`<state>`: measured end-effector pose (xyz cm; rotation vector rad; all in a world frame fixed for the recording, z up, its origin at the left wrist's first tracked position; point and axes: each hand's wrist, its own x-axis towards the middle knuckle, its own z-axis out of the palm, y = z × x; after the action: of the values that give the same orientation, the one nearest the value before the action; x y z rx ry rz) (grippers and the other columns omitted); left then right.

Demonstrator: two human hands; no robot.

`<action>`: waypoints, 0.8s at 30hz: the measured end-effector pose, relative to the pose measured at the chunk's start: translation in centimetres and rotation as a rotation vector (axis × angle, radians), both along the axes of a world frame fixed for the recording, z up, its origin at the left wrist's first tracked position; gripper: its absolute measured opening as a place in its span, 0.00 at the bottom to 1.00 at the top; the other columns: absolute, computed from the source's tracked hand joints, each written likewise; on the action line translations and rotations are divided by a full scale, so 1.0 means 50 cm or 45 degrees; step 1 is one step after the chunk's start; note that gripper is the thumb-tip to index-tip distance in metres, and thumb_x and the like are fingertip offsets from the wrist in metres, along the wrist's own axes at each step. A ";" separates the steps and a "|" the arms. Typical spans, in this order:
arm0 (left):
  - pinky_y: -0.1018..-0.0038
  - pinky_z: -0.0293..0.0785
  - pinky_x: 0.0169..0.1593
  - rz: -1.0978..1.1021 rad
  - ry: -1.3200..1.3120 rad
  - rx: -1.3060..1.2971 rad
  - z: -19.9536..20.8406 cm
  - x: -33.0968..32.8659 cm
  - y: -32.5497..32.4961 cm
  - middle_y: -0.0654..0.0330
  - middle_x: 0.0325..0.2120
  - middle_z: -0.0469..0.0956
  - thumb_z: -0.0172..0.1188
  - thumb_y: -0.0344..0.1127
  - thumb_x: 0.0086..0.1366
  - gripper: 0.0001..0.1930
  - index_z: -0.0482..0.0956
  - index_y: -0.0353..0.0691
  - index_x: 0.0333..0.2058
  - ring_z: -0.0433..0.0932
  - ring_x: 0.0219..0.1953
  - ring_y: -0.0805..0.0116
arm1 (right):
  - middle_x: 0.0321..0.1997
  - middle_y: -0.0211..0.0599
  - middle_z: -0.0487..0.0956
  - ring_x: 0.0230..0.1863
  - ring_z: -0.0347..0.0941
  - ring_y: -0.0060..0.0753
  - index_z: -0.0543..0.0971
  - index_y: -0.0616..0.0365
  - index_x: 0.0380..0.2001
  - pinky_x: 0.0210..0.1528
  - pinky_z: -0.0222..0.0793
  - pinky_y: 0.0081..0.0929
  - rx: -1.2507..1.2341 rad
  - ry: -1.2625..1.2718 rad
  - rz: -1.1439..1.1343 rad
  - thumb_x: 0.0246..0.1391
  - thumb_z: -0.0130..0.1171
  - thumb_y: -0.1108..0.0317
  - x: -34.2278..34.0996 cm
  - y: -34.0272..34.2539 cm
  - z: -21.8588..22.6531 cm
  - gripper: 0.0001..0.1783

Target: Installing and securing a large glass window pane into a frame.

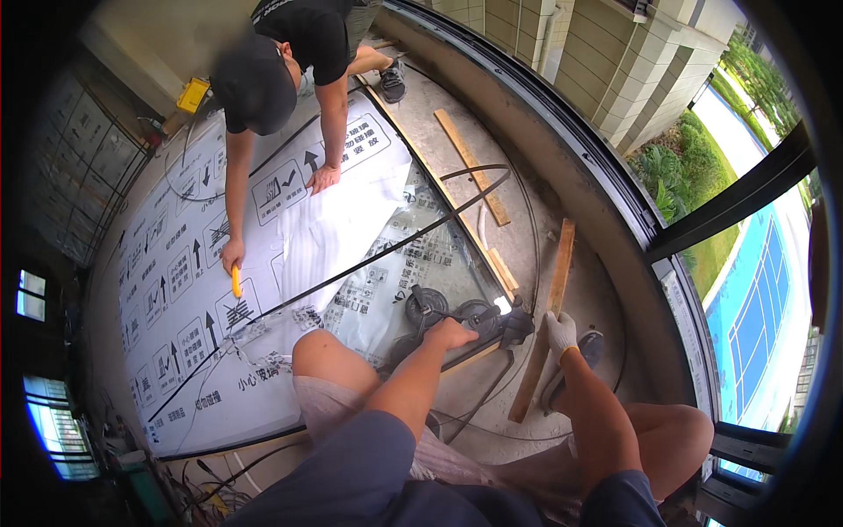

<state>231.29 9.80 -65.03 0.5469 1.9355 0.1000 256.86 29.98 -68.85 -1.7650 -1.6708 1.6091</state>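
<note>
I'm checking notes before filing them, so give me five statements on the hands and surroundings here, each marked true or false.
1. The right hand, in a white glove, touches a wooden strip. True.
2. The left hand is on the white printed sheet. False: it is on the black suction-cup tool.
3. One of the co-worker's hands holds a yellow tool. True.
4. The co-worker's other hand rests on the sheet. True.
5. The sports court outside is red. False: it is blue.

Bright daylight enters from right of the gloved right hand (562,335), through the window frame (729,201); glare whitens a spot just right of the left hand (450,334); fisheye edges curve into black.
</note>
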 end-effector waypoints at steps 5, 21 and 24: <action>0.59 0.73 0.68 0.034 0.035 0.023 0.003 0.002 -0.006 0.41 0.64 0.79 0.70 0.67 0.56 0.45 0.82 0.34 0.61 0.79 0.66 0.48 | 0.35 0.36 0.83 0.35 0.78 0.29 0.83 0.69 0.46 0.41 0.74 0.32 -0.111 0.170 -0.153 0.72 0.57 0.57 0.043 -0.085 -0.035 0.21; 0.60 0.76 0.65 0.039 -0.004 0.043 -0.004 -0.007 -0.005 0.41 0.60 0.82 0.70 0.65 0.53 0.41 0.87 0.36 0.55 0.82 0.62 0.48 | 0.31 0.38 0.82 0.26 0.81 0.35 0.80 0.63 0.46 0.30 0.78 0.34 -0.311 0.209 -0.227 0.73 0.58 0.62 0.014 -0.129 -0.024 0.13; 0.60 0.77 0.64 0.020 -0.016 0.049 -0.006 -0.010 -0.002 0.40 0.59 0.83 0.70 0.64 0.54 0.40 0.87 0.33 0.54 0.82 0.61 0.46 | 0.36 0.35 0.83 0.34 0.80 0.29 0.82 0.63 0.52 0.38 0.76 0.31 -0.379 0.152 -0.227 0.73 0.59 0.63 0.011 -0.127 -0.056 0.14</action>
<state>230.81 9.68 -65.34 0.5553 1.9289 0.1506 257.39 23.65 -71.64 -1.8460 -1.2342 1.9138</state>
